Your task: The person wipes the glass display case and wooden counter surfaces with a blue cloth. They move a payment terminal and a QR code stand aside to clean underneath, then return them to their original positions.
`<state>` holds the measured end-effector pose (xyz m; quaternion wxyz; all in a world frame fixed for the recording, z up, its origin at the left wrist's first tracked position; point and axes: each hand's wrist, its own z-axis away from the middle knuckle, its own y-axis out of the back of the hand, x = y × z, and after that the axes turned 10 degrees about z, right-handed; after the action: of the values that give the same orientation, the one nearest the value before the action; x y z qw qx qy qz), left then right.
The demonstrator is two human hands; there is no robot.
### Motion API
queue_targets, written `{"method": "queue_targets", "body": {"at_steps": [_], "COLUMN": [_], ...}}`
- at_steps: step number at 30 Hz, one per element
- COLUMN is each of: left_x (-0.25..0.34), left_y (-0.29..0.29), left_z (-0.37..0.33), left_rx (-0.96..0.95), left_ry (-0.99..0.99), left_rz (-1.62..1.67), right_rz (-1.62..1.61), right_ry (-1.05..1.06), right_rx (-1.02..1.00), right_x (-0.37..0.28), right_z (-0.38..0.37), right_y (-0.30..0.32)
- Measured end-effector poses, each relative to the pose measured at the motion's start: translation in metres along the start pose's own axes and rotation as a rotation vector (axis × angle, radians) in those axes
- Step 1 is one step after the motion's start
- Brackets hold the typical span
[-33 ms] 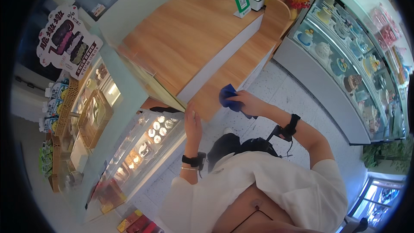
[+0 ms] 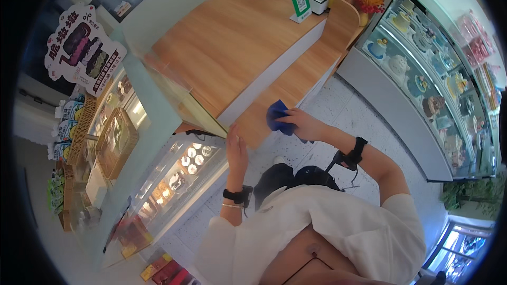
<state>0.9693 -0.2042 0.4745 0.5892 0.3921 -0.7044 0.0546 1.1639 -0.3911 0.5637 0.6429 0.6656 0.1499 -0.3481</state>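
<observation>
Broad wood-grain counter (image 2: 227,47) across upper middle; narrower wooden ledge (image 2: 296,87), lower, along its right side. Long glass cake display case (image 2: 388,113) at right. Pale-green-edged glass pastry case (image 2: 150,121), lit inside, at left. Left hand (image 2: 236,150): fingers straight, together, at ledge's near end; contact unclear. Right hand (image 2: 306,125): gripping crumpled dark-blue cloth (image 2: 278,117), just beside ledge's edge. Small green-and-white stand (image 2: 300,1) on counter's far end.

Left grip (image 2: 237,149) is outstretched, right grip (image 2: 306,125) curled.
</observation>
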Motion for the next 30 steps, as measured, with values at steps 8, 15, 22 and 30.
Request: {"method": "queue_targets", "body": {"at_steps": [8,15,22,30], "left_x": [0.003,-0.001,0.002,0.005], "left_y": [-0.018,-0.044,-0.060,0.011], "left_z": [-0.037,-0.059,-0.100,-0.202], "left_rx": [0.346,0.556,0.685,1.048], "left_ry": [0.097,0.181,0.270,0.121], "left_rz": [-0.076,-0.333,-0.412,0.126], "right_rz": [0.409,0.671,0.575,0.578], "right_ry": [0.770,1.229,0.923,0.441], "right_rx": [-0.086,-0.207,-0.236,0.123], "right_x": [0.019,0.063,0.095,0.218], "right_z": [-0.176,-0.269,-0.345,-0.350], "right_y": [0.006,-0.036,0.029,0.097]}}
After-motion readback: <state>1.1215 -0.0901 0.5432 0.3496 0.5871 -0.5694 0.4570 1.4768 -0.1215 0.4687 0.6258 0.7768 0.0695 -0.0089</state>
